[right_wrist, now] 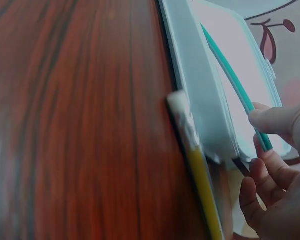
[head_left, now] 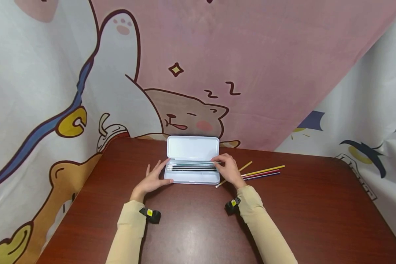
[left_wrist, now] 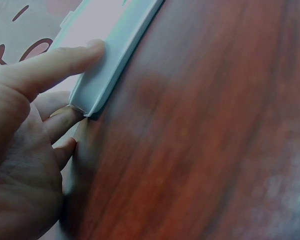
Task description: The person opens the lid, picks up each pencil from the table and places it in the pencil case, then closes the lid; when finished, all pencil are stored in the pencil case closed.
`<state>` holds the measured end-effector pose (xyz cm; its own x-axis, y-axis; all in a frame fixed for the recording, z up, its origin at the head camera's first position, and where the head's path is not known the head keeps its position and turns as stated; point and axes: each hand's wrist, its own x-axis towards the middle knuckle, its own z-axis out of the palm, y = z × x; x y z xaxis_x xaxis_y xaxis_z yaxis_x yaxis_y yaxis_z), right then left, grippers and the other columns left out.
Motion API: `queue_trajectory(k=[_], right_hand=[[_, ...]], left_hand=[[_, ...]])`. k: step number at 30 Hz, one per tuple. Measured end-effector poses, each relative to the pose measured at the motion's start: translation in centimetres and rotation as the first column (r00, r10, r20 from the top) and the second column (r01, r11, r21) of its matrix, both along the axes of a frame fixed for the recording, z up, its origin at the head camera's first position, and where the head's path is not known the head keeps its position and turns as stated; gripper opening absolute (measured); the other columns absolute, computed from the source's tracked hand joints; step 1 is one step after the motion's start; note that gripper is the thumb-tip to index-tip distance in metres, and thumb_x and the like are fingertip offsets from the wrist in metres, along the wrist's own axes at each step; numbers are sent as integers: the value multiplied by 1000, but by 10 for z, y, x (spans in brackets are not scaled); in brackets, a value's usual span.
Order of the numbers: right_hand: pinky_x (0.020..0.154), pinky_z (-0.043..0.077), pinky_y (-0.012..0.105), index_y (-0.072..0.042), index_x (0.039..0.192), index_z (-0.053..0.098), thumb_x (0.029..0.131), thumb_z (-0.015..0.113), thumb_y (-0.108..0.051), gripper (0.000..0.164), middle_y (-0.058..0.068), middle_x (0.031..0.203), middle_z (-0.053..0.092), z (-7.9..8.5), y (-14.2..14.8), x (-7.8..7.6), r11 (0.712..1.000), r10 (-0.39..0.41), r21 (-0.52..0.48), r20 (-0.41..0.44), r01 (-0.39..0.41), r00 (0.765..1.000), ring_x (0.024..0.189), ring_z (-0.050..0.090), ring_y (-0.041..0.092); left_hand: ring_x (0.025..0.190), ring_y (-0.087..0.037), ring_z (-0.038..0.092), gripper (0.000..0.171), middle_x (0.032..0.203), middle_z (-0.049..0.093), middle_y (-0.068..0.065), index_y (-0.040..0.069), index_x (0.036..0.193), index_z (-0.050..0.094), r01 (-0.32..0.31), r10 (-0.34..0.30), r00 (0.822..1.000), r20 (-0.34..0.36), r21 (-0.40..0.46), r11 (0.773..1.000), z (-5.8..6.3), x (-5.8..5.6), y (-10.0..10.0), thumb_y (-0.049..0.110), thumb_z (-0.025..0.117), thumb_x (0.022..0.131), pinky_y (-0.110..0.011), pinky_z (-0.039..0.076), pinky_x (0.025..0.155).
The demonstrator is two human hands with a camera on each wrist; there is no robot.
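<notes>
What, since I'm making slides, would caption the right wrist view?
Right hand pinching a green pencil at an open case.

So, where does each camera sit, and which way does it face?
Head: on the head, facing forward and down at the table and open case; left hand, right hand and sleeves show.
Left wrist: on that wrist, facing the case's left end; left fingers show.
Right wrist: on that wrist, facing the green pencil; right fingers show.
Both wrist views share case and table.

white pencil case [head_left: 184, 177] – open, lid [head_left: 193, 147] raised | slim teal pencil [right_wrist: 231, 75] – lengthwise, near hinge side
</notes>
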<state>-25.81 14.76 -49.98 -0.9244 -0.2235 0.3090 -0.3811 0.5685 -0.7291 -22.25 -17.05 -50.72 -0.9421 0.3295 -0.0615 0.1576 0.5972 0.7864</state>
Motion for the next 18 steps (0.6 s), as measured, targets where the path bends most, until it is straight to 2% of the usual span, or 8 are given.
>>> queue_trajectory(k=[11,18], right_hand=[[82,42,42,-4,92,76,80,73,1,13,10,92,67,-3,-16,-4,1000,0,-22,-40,-1,999,93,57,28],[82,44,42,-3,104,73,84,72,-2,20,12,99,65,-6,-8,-1,999,-27,-35,28,28,999,94,56,28]], left_hand=[[144,-39,8,85,154,28,-19,8,152,27,-1,1,1000,-2,2,1000,2,1,0,28,73,83,-56,-16,109],[144,-39,8,86,154,28,-18,8,152,27,3,-3,1000,-3,-1,1000,1,0,1,30,73,83,-56,-16,109]])
